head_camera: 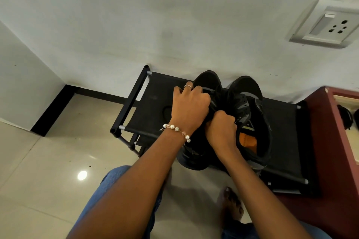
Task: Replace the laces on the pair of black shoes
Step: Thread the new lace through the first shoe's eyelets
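Observation:
Two black shoes stand side by side on a black fabric shoe rack (pixel 151 103), toes toward the wall. My left hand (pixel 189 105), with a ring and a bead bracelet, grips the lacing area of the left shoe (pixel 208 81), fingers curled over it. My right hand (pixel 221 126) is curled tight on the same shoe's tongue or lace just behind; the lace itself is hidden under my fingers. The right shoe (pixel 250 106) stands untouched, its orange insole showing and its grey-trimmed eyelets visible.
The rack stands against a white wall with a socket plate (pixel 326 25) at upper right. A dark red cabinet (pixel 334 141) adjoins the rack on the right. Glossy floor tiles (pixel 48 161) lie left and front. My bare foot (pixel 231 205) and jeans-clad knee (pixel 116 178) are below.

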The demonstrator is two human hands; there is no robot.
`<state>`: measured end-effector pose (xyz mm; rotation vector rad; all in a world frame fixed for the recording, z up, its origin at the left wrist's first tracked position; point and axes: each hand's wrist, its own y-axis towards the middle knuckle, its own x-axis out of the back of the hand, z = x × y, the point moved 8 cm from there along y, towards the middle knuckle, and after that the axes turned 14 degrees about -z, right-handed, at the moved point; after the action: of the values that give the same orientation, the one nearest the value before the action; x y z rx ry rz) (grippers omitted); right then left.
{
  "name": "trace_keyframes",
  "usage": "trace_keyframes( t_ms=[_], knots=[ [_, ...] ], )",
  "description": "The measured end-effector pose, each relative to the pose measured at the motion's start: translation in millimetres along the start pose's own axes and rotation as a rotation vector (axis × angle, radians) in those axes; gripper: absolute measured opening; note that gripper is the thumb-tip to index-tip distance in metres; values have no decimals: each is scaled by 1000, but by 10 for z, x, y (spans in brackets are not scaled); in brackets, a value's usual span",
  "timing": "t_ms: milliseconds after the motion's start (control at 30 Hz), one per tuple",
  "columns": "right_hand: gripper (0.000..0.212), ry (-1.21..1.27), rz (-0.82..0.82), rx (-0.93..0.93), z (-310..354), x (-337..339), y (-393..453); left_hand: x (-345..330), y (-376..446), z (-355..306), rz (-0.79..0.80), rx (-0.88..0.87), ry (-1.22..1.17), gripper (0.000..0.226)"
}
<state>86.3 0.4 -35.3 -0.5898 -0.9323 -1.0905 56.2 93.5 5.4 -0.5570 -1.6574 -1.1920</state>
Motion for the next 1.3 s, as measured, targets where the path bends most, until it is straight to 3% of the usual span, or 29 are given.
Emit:
trace_keyframes(
  t_ms=[100, 200, 300, 400, 467, 500, 567, 667, 733, 833, 1033, 1133, 1233, 1300],
  knots=[
    [16, 11, -2, 5, 10, 15, -12, -62, 11, 95, 78, 67, -189, 18],
    [18, 10, -6, -9, 6, 17, -14, -75, 16, 282, 111, 293, -529, 7],
    [15, 11, -5, -25, -6, -8, -2, -18, 0, 542, 3, 682, -915, 8],
    [15, 3, -11, -37, -24, -18, -1, -17, -29, 709, -147, 1124, -1614, 16],
    [19, -3, -16, -40, -30, -20, 7, -5, -31, 776, -275, 1308, -1961, 16],
    [23, -8, -16, -44, -35, -19, 8, -1, -41, 812, -308, 1344, -1995, 15],
    [30, -16, -11, -49, -37, -17, 11, 59, -5, 900, -278, 1182, -1746, 9],
    [20, -13, -18, -27, -13, 9, 14, 230, 138, 653, -59, 545, -1089, 21],
    [14, -3, -7, -3, 3, 17, 2, 155, 114, 344, 136, 232, -710, 27],
    [10, 3, 11, 17, 11, 13, -14, 103, 24, 78, 171, -17, -299, 27],
    [21, -1, 5, -5, -14, 1, -5, 85, 33, 19, -7, -24, -109, 16],
    [17, 13, 5, -20, -15, 5, -5, 74, 27, 3, -58, -33, -161, 16],
    [12, 11, 7, -15, 3, 10, -14, 21, 60, 249, 18, 210, -418, 17],
    [13, 17, 1, -22, -3, 9, -13, 20, 42, 494, 3, 545, -745, 16]
  ],
)
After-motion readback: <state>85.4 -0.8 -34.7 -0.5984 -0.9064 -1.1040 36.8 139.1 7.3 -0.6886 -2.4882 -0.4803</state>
